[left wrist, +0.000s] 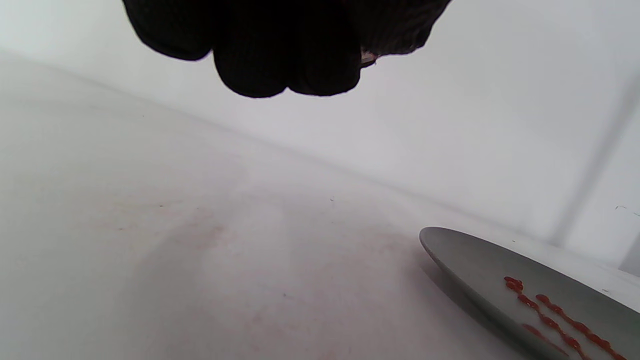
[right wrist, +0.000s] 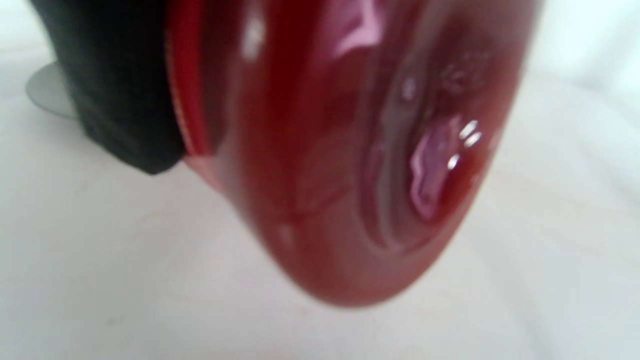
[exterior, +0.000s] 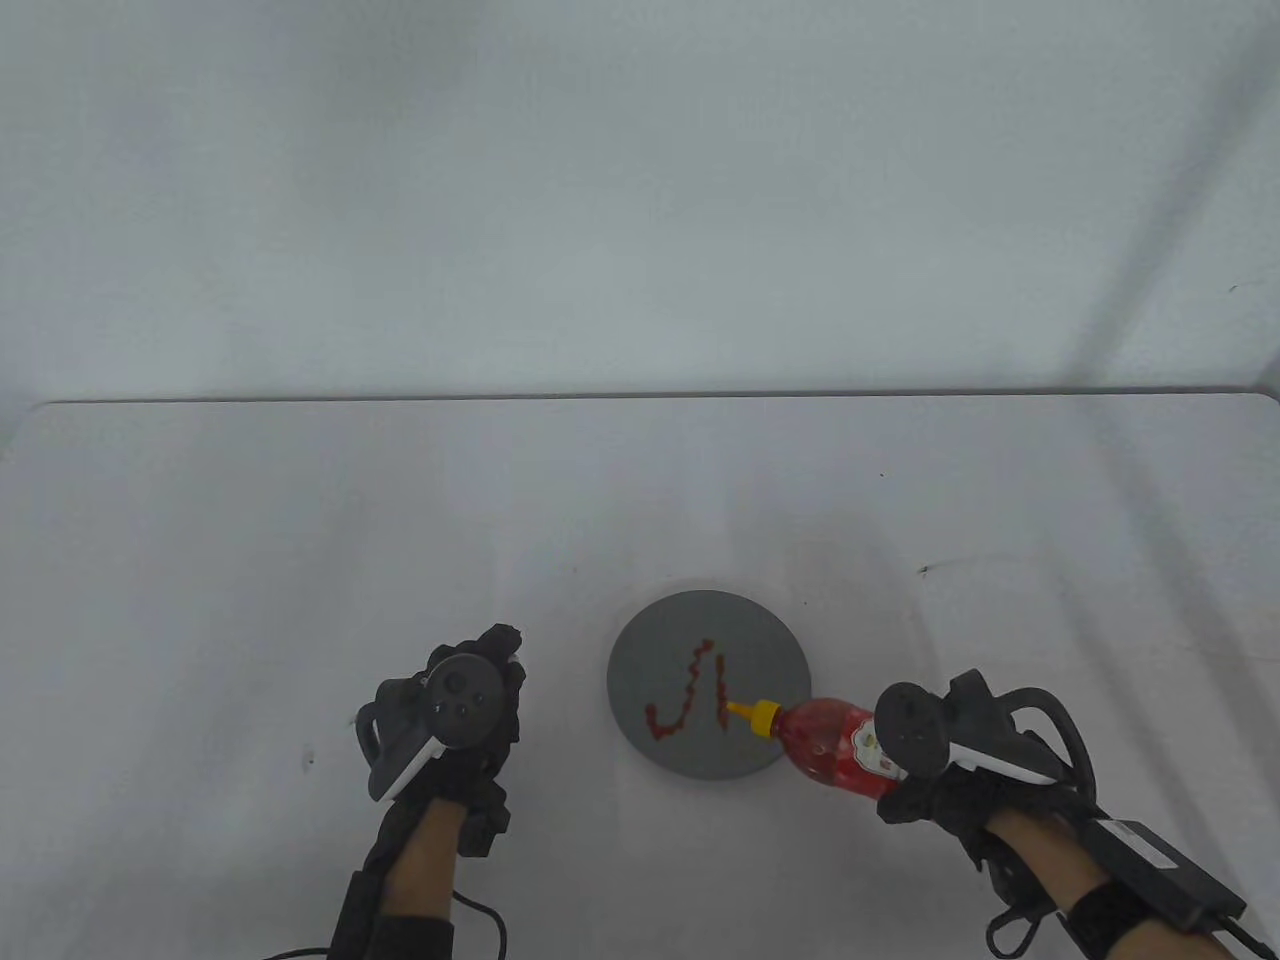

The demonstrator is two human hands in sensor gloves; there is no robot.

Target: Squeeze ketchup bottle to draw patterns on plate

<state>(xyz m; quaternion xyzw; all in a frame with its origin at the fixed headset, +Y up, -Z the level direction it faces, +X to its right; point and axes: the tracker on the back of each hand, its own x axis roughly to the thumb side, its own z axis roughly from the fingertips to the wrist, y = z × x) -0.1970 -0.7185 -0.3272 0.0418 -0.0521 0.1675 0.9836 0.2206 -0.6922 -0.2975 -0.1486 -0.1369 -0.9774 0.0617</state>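
Observation:
A round grey plate (exterior: 660, 640) lies near the table's front middle, with a red ketchup line (exterior: 690, 695) drawn across it. My right hand (exterior: 930, 770) grips a red ketchup bottle (exterior: 835, 745) tilted left, its yellow nozzle (exterior: 755, 715) over the plate's right part at the line's end. In the right wrist view the bottle's base (right wrist: 350, 165) fills the frame, a gloved finger (right wrist: 120, 85) wrapped at its left. My left hand (exterior: 480, 690) sits left of the plate with fingers curled, holding nothing; its fingers (left wrist: 280, 50) hang above the bare table, the plate's edge (left wrist: 465, 265) at lower right.
The white table's far edge (exterior: 640, 398) runs in front of a white wall. Cables trail from both wrists at the bottom edge, with a black box (exterior: 1160, 860) on the right forearm.

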